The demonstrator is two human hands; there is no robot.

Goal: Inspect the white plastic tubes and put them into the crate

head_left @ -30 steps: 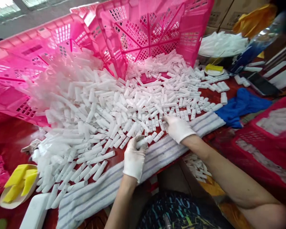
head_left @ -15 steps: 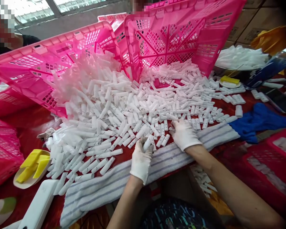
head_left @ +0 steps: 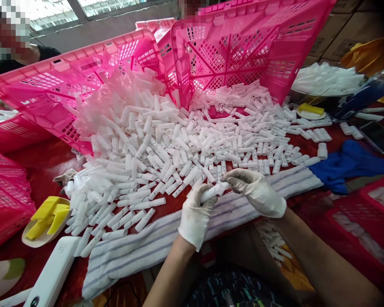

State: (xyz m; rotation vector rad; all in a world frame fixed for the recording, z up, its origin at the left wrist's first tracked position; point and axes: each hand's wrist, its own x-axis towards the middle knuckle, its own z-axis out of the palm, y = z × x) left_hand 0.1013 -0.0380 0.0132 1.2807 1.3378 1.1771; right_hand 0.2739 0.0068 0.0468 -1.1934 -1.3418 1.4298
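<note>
Both hands wear white gloves with grey-stained fingertips. My left hand (head_left: pixel 197 213) is closed around a white plastic tube (head_left: pixel 209 194), which lies slanted in its fingers. My right hand (head_left: pixel 254 189) pinches a small white piece at the tube's right end; the fingers partly hide that piece, so I cannot tell whether it is separate from the tube. Both hands are above a striped towel (head_left: pixel 166 238) along the table's near edge. Just beyond them spreads a big heap of white tubes (head_left: pixel 166 140), several with dark printed marks.
Tipped pink crates (head_left: pixel 224 55) stand behind the heap. On the left are a dish with yellow sponge pieces (head_left: pixel 46 215) and a white device (head_left: pixel 53 273). A blue cloth (head_left: pixel 355 164), a phone (head_left: pixel 379 136) and a heaped bowl (head_left: pixel 328 81) are at the right. Another person's arm (head_left: pixel 30 55) shows upper left.
My right hand has left the marked tubes on the table and come back toward my left hand. Its fingers now meet the right end of the tube held in my left hand.
</note>
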